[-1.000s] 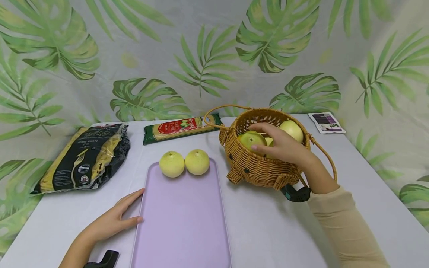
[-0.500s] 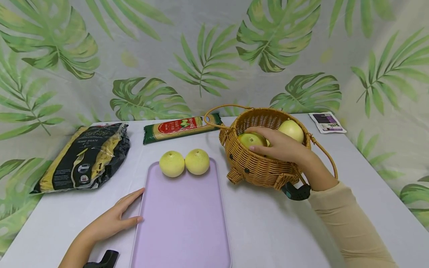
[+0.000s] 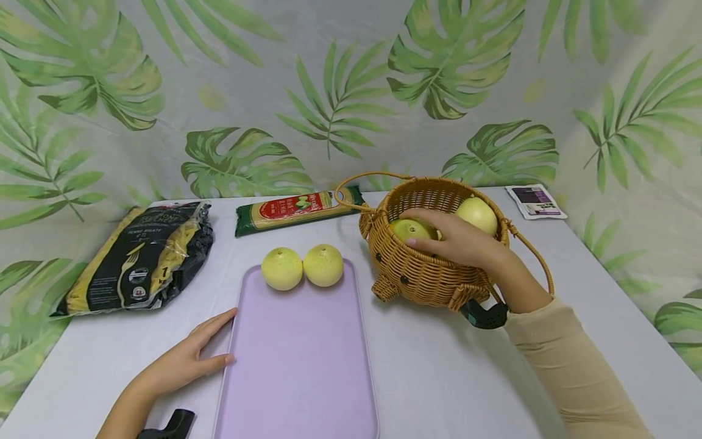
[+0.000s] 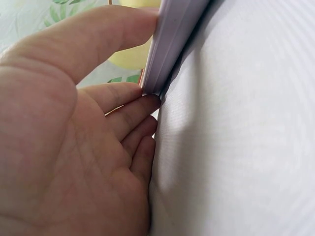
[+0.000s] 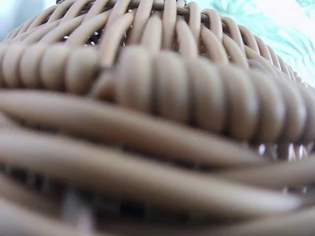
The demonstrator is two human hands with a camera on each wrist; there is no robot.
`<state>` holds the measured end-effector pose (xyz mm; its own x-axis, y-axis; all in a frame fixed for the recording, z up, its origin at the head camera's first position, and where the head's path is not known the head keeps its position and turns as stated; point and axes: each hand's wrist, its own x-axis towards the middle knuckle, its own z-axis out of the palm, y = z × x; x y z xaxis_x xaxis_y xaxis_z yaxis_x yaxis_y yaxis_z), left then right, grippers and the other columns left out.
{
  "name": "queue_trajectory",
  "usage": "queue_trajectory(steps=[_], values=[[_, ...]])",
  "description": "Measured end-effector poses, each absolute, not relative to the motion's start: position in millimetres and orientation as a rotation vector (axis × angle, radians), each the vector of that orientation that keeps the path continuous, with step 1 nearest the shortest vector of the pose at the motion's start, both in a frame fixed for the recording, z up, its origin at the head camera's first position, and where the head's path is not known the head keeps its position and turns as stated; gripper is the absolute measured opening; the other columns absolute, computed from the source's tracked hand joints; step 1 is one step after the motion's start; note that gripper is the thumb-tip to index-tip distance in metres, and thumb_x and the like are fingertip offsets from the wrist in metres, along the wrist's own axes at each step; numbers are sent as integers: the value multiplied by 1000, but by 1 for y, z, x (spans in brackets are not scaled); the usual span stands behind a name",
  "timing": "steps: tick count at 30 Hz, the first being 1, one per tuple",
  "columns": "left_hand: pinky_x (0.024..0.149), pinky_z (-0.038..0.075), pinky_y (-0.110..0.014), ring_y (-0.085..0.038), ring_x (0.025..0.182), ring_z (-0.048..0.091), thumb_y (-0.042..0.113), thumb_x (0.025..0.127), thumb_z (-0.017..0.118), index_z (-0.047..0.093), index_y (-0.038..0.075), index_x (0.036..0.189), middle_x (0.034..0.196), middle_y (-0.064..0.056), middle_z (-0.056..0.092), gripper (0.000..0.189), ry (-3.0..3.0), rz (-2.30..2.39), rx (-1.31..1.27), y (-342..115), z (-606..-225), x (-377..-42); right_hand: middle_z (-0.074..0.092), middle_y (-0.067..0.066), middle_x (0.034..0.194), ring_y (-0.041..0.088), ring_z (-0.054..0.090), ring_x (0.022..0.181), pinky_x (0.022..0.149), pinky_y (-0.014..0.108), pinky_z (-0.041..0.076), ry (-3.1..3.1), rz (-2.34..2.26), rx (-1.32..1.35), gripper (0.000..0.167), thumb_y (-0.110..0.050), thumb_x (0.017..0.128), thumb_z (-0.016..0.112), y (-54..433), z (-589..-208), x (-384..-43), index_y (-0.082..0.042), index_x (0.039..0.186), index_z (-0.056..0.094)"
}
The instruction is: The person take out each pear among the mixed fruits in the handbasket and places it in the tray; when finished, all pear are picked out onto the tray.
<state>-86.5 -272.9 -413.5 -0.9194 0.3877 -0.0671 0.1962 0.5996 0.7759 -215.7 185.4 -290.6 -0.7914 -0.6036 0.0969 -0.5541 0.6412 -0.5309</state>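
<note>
Your right hand (image 3: 460, 239) grips round yellow-green fruit (image 3: 410, 230) in brown wicker basket (image 3: 430, 285); lift straight up. Left hand (image 3: 181, 364), spread, touches flat lilac tray (image 3: 298, 356).

**Right wrist cam soft**

Head view bright, even; soft shadow by my right sleeve (image 3: 576, 372), towards the table's (image 3: 433, 384) near edge. Left wrist: dark shadow under tray (image 4: 172, 37) edge. Right wrist: basket (image 5: 197, 96) weave blurred, backdrop (image 5: 268, 22) washed out.

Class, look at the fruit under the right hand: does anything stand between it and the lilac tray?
Yes, the near-left rim and wall of the wicker basket stand between the yellow-green fruit and the lilac tray; past that, only white tablecloth shows.
</note>
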Motion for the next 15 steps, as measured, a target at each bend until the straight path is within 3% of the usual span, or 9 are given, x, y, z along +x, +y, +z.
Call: queue_trajectory(steps=[3,10,15], values=[[92,17,-67,-44,128,15,27,82,65,26,17,142,142,-18,24,72,2595,1220,476,-273,-413,-86,49,0,123,18,46,109,89,41,38,2794,-894,-990,52,-42,87,55,186,-292,-215,-18,131,44],[92,17,-66,-43,128,16,26,82,65,26,16,142,142,-18,24,72,2600,1217,497,-273,-413,-87,48,7,128,26,42,117,92,46,35,2902,-1001,-972,54,-34,82,64,189,-291,-211,-13,130,47],[92,17,-66,-43,128,15,26,83,65,26,16,142,142,-17,24,72,2593,1222,499,-273,-413,-87,50,7,127,27,44,116,88,45,40,2989,-1139,-998,50,-27,80,69,190,-290,-208,-15,126,52]])
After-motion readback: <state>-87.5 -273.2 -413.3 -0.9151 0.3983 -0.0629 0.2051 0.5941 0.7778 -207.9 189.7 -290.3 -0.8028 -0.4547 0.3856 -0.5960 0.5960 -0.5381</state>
